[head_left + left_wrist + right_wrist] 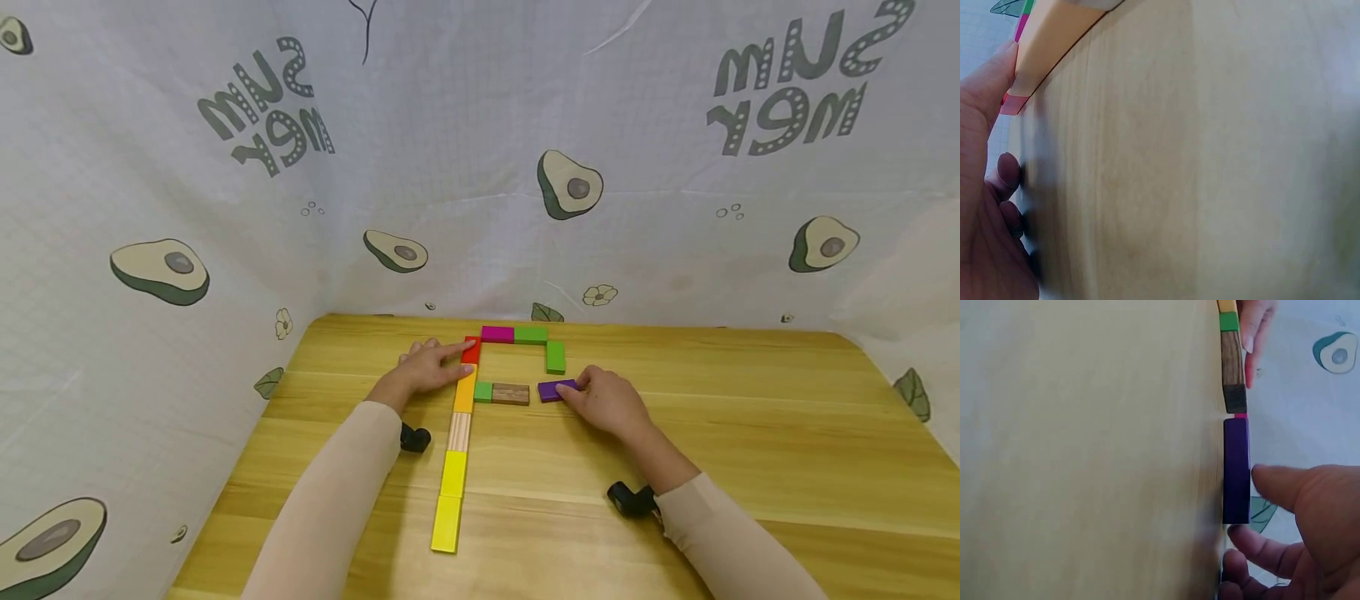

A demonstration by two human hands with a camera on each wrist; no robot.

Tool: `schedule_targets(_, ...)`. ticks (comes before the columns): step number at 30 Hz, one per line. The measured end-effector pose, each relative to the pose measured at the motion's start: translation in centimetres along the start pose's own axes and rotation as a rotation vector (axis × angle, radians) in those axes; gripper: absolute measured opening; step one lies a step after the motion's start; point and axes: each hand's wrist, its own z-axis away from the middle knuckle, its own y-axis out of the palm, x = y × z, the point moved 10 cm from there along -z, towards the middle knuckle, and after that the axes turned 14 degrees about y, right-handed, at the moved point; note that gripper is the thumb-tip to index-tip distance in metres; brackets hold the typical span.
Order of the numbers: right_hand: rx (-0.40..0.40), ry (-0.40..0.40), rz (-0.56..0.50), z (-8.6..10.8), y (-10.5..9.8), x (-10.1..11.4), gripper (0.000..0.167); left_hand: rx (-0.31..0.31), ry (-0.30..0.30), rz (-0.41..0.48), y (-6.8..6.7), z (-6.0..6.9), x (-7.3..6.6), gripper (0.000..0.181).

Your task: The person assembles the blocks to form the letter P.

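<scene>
With its fingers, my right hand (609, 402) holds a purple block (557, 391) at its right end, thumb on top in the right wrist view. A small gap parts this block from a brown wood-grain block (511, 394), which touches a small green block (483, 392). My left hand (431, 367) rests its index finger on a red block (472, 351) and its thumb on an orange block (465, 389). Below the orange one, a striped pale block (459, 432) and two yellow blocks (453, 474) continue the column. The left wrist view shows the orange block's side (1063, 37) beside the thumb.
A magenta block (498, 334) and a green block (530, 335) lie end to end at the back; another green block (555, 357) stands lengthwise below their right end. The wooden table (720, 400) meets an avocado-print cloth (465, 167) behind. Black wrist devices (630, 500) hang under both forearms.
</scene>
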Motion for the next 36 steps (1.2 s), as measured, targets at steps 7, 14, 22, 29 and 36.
schedule_targets(7, 0.011, -0.019, -0.092, -0.9, 0.2, 0.1, 0.041, -0.006, 0.002, -0.003, 0.0, 0.0, 0.0, 0.062)
schedule_targets(14, 0.015, -0.021, -0.076, -0.4, 0.0, 0.4, 0.048, -0.007, 0.000, 0.009, -0.1, 0.2, -0.2, 0.062)
schedule_targets(22, 0.023, -0.033, -0.078, -0.4, 0.1, 0.6, 0.046, -0.006, 0.002, 0.005, -0.1, 0.0, -0.2, 0.062)
schedule_targets(29, 0.027, -0.031, -0.084, -0.7, 0.3, 0.8, 0.047, -0.006, 0.006, 0.007, -0.2, 0.0, -0.1, 0.062)
schedule_targets(36, 0.024, -0.037, -0.087, -0.7, 0.3, 0.8, 0.046, -0.001, 0.003, 0.012, -0.1, 0.1, -0.2, 0.062)
